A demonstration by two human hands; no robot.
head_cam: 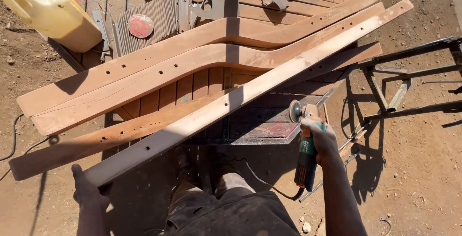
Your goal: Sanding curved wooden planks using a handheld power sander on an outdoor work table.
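While the right hand [321,137] is wrapped around the body of a green and black angle grinder [306,155], holding it upright with its disc end up beside the right edge of the tabletop [269,130], the left hand [85,192] grips the near end of a long straight wooden plank [250,87], thumb up against its end. That plank runs slantwise from the lower left to the upper right, pale and dusty on its top face, with a row of small drilled holes along it. Just beneath it lies a second, darker plank [96,142] at a similar slant, its near end sticking out over the dirt ground [418,168]. Further from the person, two curved wooden pieces [159,70] lie side by side and touching, both bending in the middle and also drilled with holes. The grinder's black cord [267,184] trails down from its tail toward the person's dark trousers [231,212]. At the upper left a yellow plastic jerrycan [45,7] rests by a ribbed metal piece bearing a red disc [141,25]. To the right, a dark metal frame [409,77] stands on the ground, well apart from the left hand.
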